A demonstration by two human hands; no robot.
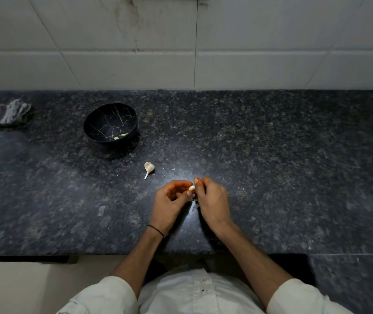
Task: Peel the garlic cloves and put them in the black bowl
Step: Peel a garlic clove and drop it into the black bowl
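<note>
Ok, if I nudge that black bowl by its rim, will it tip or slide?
Probably rocks before sliding: the bowl has round sides curving in toward its base. It likely feels light, holding only two cloves. The counter looks polished, so a low push may slide it.

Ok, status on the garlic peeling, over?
Left hand and right hand both pinching one garlic clove. Black bowl holds two peeled cloves. Garlic stub lies on counter between hands and bowl.

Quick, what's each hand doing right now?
Left hand: holding the garlic clove.
Right hand: pinching the same garlic clove.
</note>
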